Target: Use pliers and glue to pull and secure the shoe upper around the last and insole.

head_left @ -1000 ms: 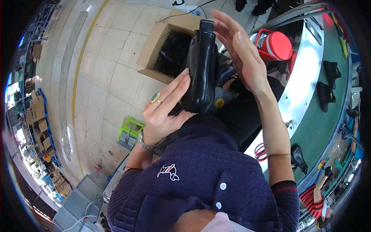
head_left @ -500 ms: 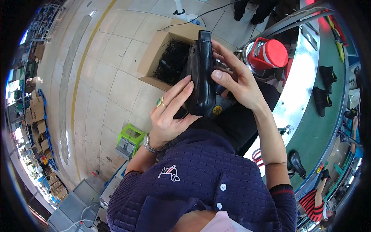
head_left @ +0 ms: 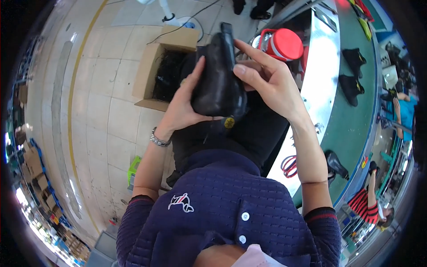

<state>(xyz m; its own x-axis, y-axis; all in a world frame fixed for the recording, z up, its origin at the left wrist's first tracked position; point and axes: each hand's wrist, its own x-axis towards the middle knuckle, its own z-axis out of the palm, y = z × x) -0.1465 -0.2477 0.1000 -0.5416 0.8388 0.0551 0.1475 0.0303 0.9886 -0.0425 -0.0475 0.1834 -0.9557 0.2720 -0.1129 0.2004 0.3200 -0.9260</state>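
Note:
A glossy black leather boot is held above my lap, its rounded end toward me and its narrow end pointing away. My left hand is closed around its left side, with the thumb under the rounded end. On the right edge, my right hand grips the boot near the narrow end, the thumb against its side and the index finger stretched along it. Below the boot shows a round yellow emblem; I cannot tell what it is fixed to.
An open cardboard box with black stringy material stands on the tiled floor beyond my left hand. A red-lidded container is at the far right. Black shoes rest on the green conveyor belt beside a metal ledge. Co-workers are farther right.
The boot has turned and tilted, so more of its broad upper face shows. My left hand has shifted from fingertips on its side to a fuller hold. The whole view has swung.

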